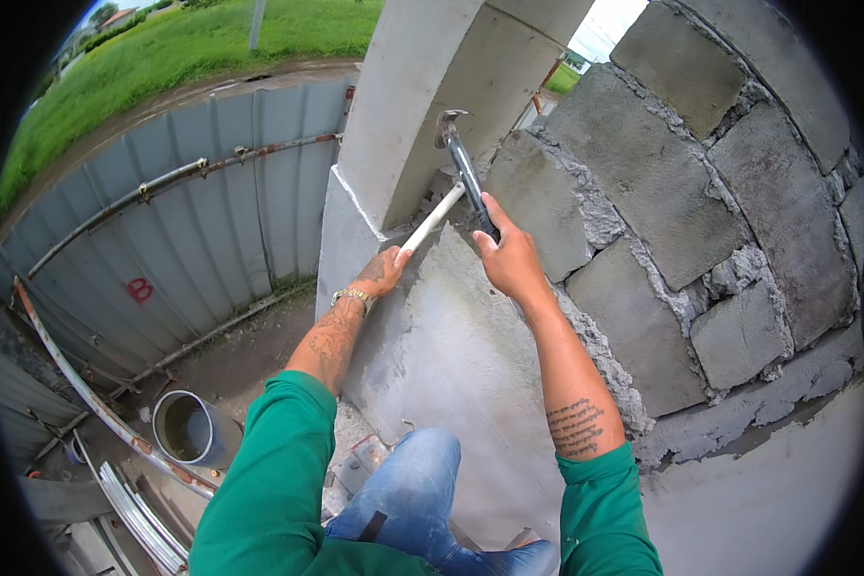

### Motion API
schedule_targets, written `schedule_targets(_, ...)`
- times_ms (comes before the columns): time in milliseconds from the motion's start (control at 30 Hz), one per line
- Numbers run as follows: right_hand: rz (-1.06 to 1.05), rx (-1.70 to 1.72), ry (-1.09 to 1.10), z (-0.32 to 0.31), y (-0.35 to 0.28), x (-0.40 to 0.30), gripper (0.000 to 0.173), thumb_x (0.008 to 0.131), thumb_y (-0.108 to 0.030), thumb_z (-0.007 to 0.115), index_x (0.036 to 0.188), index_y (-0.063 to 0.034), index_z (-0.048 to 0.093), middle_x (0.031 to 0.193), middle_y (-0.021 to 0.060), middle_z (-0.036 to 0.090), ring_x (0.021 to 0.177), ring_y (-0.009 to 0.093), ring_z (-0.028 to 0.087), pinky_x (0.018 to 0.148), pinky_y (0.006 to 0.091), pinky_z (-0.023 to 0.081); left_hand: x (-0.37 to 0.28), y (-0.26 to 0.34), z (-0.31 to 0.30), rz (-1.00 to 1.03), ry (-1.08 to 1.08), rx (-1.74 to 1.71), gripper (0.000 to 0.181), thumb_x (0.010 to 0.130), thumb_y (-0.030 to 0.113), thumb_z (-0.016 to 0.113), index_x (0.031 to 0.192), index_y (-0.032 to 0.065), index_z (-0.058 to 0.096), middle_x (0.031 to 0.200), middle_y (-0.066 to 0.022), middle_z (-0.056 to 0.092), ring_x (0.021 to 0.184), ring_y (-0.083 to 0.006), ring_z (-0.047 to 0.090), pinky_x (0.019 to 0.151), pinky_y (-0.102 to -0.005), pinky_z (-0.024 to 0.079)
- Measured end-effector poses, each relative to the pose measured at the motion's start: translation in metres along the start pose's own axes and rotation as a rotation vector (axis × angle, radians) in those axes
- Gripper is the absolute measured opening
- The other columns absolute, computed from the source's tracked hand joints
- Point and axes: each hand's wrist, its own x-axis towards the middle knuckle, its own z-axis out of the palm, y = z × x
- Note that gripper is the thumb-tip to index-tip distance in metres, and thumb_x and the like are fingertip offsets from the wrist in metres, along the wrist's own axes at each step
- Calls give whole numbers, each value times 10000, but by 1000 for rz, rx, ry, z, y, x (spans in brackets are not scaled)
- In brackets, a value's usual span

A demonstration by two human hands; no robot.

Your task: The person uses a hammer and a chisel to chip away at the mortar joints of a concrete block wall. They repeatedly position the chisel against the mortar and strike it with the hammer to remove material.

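Observation:
My right hand (510,259) grips the dark handle of a claw hammer (464,162), its metal head up against the side of a concrete column (432,93). Closed around a white plastic pipe (432,222) is my left hand (380,272), with a metal-banded watch on the wrist. The pipe's far end lies close beside the hammer handle, near the rough joint where column and block wall meet. Smooth grey plaster (461,324) covers the surface below both hands. To the right, rough mortar joints separate the concrete blocks (641,165) of the wall.
A corrugated metal fence (187,209) with a rusty rail curves along the left. Below stand a round bucket (183,428) holding liquid, a rusty curved pipe (108,407) and several metal lengths (140,522). Broken block pieces (360,464) lie by my knee. Grass (187,50) grows beyond the fence.

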Motion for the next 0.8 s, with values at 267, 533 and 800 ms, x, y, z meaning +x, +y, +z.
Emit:
schedule_targets(267,-120,-322,128,25,94,4,761,976,-164,611,1636,-264,246,991,232,702,776,383,699,676,482,543,5,11,21,31,-35,26,591,1072,544,337,1066,7,585,1004,-265,675,983,-458,636,852,-524,481)
schedule_targets(533,-10,43,156,-19,1,9,658,984,-155,602,1594,-256,378,789,178,672,680,252,655,723,402,522,-12,-54,-8,-141,-242,217,596,1062,537,381,1074,3,646,1022,-250,696,996,-419,667,868,-515,493)
schedule_targets(800,346,527,-45,8,30,-67,695,991,-149,629,1615,-163,324,681,27,543,483,129,530,443,333,452,-49,-87,43,-22,152,-170,545,1067,524,403,920,43,612,696,-55,577,593,-165,560,597,-363,466)
